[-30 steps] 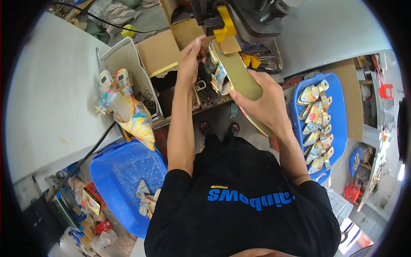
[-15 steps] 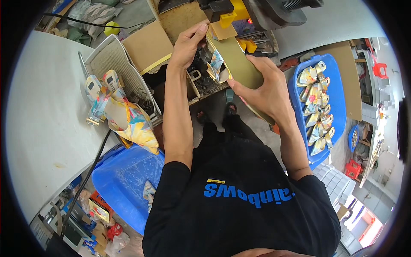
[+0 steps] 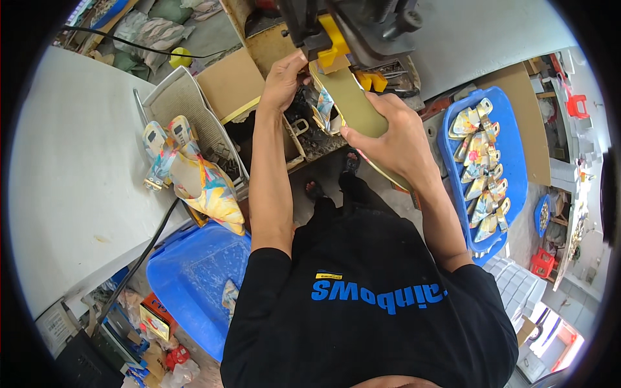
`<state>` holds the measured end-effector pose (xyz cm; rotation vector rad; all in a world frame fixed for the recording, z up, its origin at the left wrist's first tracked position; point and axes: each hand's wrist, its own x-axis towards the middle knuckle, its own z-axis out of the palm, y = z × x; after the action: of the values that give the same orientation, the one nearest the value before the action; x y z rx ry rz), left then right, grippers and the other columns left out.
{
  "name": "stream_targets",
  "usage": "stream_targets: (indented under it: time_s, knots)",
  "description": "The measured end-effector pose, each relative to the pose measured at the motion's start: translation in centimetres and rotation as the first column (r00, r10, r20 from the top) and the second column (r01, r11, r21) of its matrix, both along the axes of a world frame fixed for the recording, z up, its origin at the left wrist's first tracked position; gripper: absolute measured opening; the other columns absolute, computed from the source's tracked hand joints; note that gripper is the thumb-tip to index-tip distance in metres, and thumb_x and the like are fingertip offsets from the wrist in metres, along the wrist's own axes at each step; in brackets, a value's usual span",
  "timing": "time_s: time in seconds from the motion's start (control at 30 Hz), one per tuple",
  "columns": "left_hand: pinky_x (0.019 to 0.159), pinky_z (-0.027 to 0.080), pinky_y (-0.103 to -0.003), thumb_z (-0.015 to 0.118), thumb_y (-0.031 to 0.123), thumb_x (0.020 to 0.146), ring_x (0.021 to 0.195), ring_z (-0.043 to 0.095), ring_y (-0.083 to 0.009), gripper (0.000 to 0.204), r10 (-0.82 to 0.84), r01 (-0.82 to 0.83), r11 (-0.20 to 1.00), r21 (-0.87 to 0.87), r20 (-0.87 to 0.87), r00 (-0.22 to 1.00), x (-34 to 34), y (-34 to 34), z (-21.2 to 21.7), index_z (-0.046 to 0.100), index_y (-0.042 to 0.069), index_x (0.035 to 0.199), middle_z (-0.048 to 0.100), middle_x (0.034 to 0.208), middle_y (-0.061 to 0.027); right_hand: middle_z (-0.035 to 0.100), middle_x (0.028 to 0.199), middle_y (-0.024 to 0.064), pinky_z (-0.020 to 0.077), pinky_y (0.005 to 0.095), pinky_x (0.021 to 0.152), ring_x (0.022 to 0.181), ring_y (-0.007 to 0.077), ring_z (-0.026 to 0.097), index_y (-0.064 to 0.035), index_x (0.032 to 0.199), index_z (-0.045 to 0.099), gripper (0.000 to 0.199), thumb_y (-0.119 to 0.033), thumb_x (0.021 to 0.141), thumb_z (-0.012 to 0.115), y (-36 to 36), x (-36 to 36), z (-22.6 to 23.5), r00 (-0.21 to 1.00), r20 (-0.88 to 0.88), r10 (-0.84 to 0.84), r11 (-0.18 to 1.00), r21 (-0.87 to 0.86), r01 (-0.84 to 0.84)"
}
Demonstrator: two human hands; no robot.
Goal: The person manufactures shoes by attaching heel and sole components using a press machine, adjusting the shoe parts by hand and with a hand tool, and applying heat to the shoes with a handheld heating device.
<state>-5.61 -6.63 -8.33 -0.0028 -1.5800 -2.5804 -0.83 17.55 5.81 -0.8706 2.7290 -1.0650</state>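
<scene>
- The right hand point(image 3: 394, 139) is clamped around an olive-gold shoe sole point(image 3: 354, 107), just above the frame's centre, its tip under the yellow part point(image 3: 331, 40) of a dark machine point(image 3: 362, 22) at the top.
- The left hand point(image 3: 283, 81) pinches the sole's upper end, fingers closed on it.
- Patterned shoes point(image 3: 194, 174) lie at left on a white table point(image 3: 71, 174).
- A blue tray point(image 3: 517, 161) of similar pieces sits at right.

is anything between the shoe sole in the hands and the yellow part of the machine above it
Nothing visible does. The olive-gold shoe sole, gripped by the right hand and steadied at its tip by the left hand, already reaches the yellow block of the dark metal machine.
</scene>
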Motion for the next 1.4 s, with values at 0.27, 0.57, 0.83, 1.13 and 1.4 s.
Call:
stream_targets:
  time_s: [0.27,0.57,0.83,1.13,1.4]
  knots:
    - [0.061,0.041,-0.024,0.058,0.017,0.1,0.071,0.051,-0.0098,0.021,0.073,-0.073,0.993,0.096,0.0,0.997,-0.8,0.2,-0.4,0.07,0.002,0.092,0.063,0.083,-0.0017,0.067,0.095,0.0191,0.0528,0.0394,0.083,0.088,0.0329,0.068,0.004,0.118,0.068,0.055,-0.027,0.074,0.08,0.4,-0.6,-0.4,0.999,-0.044,0.009,1.0,0.006,-0.008]
    - [0.061,0.042,-0.026,0.051,0.012,0.101,0.069,0.053,-0.0123,0.015,0.177,-0.169,0.983,-0.074,0.115,0.977,0.6,0.8,1.3,0.064,0.004,0.098,0.062,0.084,-0.0021,0.062,0.114,0.0199,0.0514,0.0427,0.09,0.103,0.0365,0.065,-0.0016,0.137,0.053,0.073,-0.039,0.08,0.077,1.0,0.5,-0.4,0.984,-0.165,0.063,0.987,0.157,-0.037]
    - [0.085,0.059,-0.031,0.066,0.001,0.094,0.103,0.066,-0.0191,0.032,0.564,-0.62,0.759,0.199,0.273,0.779,11.3,3.2,-2.9,0.056,-0.011,0.123,0.062,0.103,-0.0099,0.058,0.112,0.0204,0.0527,0.0478,0.087,0.102,0.0396,0.064,-0.0008,0.143,0.046,0.087,-0.043,0.075,0.08,1.5,0.1,-0.4,0.997,-0.021,0.078,0.992,0.1,-0.076]
    - [0.069,0.053,-0.025,0.072,0.008,0.093,0.08,0.063,-0.0142,0.024,0.557,-0.709,0.655,0.259,0.469,0.686,12.3,2.5,-4.2,0.066,-0.004,0.113,0.066,0.096,-0.0054,0.064,0.106,0.0241,0.0542,0.0454,0.086,0.097,0.0402,0.066,0.0012,0.136,0.053,0.076,-0.03,0.073,0.082,1.2,-0.2,0.6,0.993,0.043,0.106,0.993,-0.061,-0.103]
    - [0.062,0.049,-0.024,0.066,0.016,0.098,0.083,0.061,-0.0182,0.017,0.376,-0.457,0.572,0.682,0.277,0.884,13.3,1.4,-4.8,0.067,0.001,0.105,0.066,0.092,-0.006,0.065,0.115,0.0264,0.0523,0.0442,0.092,0.105,0.0403,0.065,0.0027,0.133,0.057,0.071,-0.029,0.074,0.081,1.2,-0.1,0.3,0.996,0.014,0.086,0.996,-0.031,-0.086]
